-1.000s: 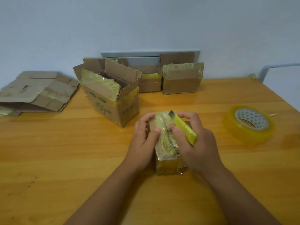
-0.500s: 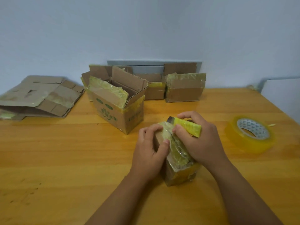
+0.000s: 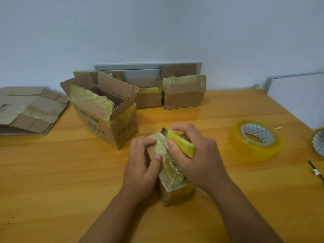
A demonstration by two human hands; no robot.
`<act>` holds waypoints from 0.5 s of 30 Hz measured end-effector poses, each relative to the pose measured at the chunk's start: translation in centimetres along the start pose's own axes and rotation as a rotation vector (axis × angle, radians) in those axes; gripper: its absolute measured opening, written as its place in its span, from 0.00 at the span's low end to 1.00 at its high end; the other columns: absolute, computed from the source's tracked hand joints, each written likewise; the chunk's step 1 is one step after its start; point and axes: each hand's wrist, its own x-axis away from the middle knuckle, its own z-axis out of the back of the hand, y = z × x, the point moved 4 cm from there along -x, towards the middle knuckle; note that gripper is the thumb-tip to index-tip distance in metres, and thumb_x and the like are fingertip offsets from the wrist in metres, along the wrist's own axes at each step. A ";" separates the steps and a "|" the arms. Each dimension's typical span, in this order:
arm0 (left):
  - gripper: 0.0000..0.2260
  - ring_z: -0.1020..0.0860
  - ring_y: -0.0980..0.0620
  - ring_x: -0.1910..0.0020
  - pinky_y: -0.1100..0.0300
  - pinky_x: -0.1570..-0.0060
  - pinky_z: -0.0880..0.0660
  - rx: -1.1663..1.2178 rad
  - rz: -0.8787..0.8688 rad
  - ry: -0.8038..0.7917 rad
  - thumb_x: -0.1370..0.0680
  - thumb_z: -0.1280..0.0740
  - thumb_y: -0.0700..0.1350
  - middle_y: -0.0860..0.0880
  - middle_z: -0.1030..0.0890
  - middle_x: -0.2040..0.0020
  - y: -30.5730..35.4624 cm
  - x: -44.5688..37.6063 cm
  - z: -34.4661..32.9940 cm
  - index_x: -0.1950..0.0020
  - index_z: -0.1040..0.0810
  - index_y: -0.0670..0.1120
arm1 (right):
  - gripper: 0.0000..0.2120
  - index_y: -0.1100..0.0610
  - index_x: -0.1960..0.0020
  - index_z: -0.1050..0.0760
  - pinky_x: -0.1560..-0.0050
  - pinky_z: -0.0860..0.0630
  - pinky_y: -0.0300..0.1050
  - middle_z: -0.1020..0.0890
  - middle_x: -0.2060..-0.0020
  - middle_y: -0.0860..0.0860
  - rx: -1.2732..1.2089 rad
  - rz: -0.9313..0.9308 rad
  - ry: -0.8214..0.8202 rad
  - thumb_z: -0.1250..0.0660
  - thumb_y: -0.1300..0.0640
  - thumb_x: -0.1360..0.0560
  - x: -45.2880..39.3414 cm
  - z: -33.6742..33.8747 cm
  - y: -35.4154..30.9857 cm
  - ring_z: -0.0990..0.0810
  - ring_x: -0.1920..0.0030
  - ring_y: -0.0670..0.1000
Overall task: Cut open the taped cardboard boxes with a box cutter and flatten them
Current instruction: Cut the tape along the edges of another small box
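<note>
A small taped cardboard box [image 3: 177,192] stands in the middle of the wooden table [image 3: 52,181], its top covered in crinkled yellowish tape. My left hand [image 3: 142,165] grips its left side, thumb on the tape. My right hand [image 3: 198,156] holds a yellow box cutter [image 3: 181,143] against the top of the box, the metal tip pointing away from me. An opened box [image 3: 107,111] with green print stands behind to the left. Two more boxes [image 3: 184,95] sit against the wall. Flattened cardboard [image 3: 29,111] lies at the far left.
A roll of yellow tape [image 3: 256,139] lies to the right, with a second roll [image 3: 318,142] cut off by the right edge. A thin dark blade piece [image 3: 315,171] lies near the right edge. The wall runs along the back of the table.
The small box has turned a little under my hands, and my left thumb has slid along the tape. My right hand with the cutter has shifted slightly on top of the box.
</note>
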 end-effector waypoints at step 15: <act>0.16 0.27 0.56 0.43 0.67 0.45 0.31 0.010 0.019 -0.006 0.26 0.39 0.55 0.49 0.27 0.44 0.1 0.1 0.2 0.40 0.29 0.51 | 0.02 0.51 0.54 0.24 0.71 0.30 0.42 0.21 0.69 0.48 -0.073 -0.087 0.049 0.32 0.54 0.27 0.3 -0.2 0.4 0.23 0.69 0.47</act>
